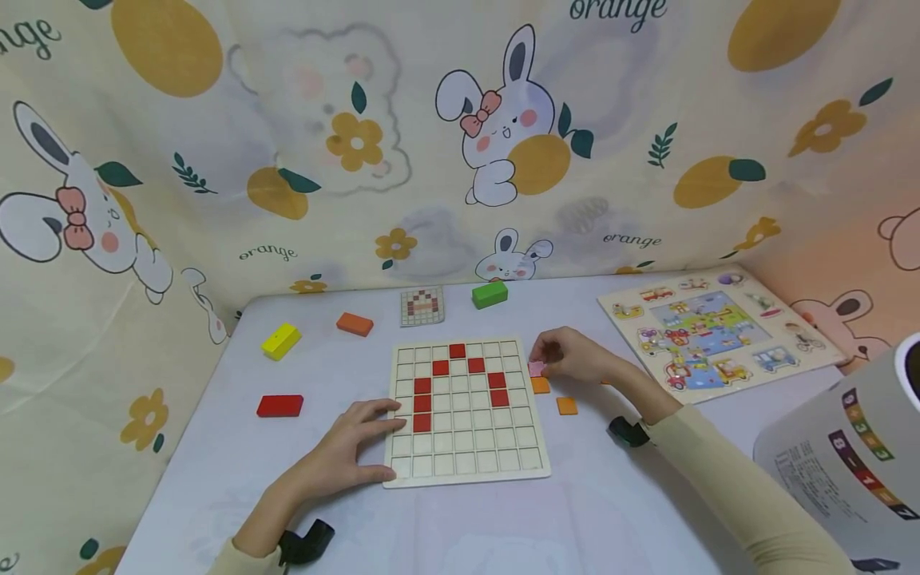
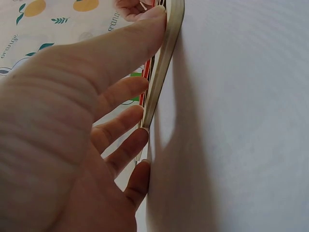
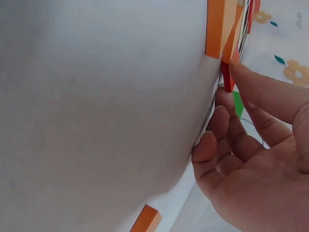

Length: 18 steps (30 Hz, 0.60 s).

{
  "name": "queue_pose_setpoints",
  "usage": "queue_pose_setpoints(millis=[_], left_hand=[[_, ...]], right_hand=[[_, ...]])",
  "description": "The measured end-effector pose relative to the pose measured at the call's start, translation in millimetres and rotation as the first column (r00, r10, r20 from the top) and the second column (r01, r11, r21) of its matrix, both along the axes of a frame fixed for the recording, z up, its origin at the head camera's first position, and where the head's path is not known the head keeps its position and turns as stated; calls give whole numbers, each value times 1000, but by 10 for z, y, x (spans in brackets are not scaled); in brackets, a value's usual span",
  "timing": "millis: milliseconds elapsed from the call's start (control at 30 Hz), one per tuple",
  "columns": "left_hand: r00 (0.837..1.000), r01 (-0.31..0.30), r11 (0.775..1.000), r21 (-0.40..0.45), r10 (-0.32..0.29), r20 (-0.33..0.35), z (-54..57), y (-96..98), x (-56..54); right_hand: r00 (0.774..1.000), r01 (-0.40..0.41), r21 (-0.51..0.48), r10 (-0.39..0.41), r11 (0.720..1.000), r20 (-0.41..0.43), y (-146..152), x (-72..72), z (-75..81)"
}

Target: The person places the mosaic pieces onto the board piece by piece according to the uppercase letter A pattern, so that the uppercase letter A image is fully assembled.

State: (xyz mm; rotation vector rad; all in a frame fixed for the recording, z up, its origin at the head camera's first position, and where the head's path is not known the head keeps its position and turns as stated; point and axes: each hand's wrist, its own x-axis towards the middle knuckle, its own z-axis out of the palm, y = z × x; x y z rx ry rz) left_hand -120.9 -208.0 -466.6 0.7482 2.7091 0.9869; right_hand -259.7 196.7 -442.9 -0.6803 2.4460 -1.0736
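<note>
Red squares [image 1: 422, 403] dot the cream board [image 1: 463, 461], left hand [image 1: 341, 452] spread, right hand [image 1: 577, 356] pinching a reddish tile [image 1: 536, 369].

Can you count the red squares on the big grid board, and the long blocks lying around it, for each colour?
Red squares on the grid board: 8
Yellow block: 1
Orange block: 1
Red block: 1
Green block: 1
Total: 12
</note>
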Motion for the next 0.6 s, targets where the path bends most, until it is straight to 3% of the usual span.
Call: queue_pose_setpoints(millis=[233, 367, 467, 600], left_hand=[[1000, -1, 1000, -5, 1, -3, -13, 0, -13], [1000, -5, 1000, -6, 5, -4, -14, -4, -10], [1000, -2, 1000, -8, 2, -7, -18, -6, -9], [1000, 2, 1000, -6, -2, -7, -18, -3, -13]], right_hand=[[1000, 1, -16, -1, 1000, -18, -24, 27, 13], [997, 19, -39, -22, 999, -77, -32, 48, 33], [994, 15, -68, -23, 998, -111, -74, 128, 81], [994, -66, -95, 58, 993, -89, -223, 334, 159]])
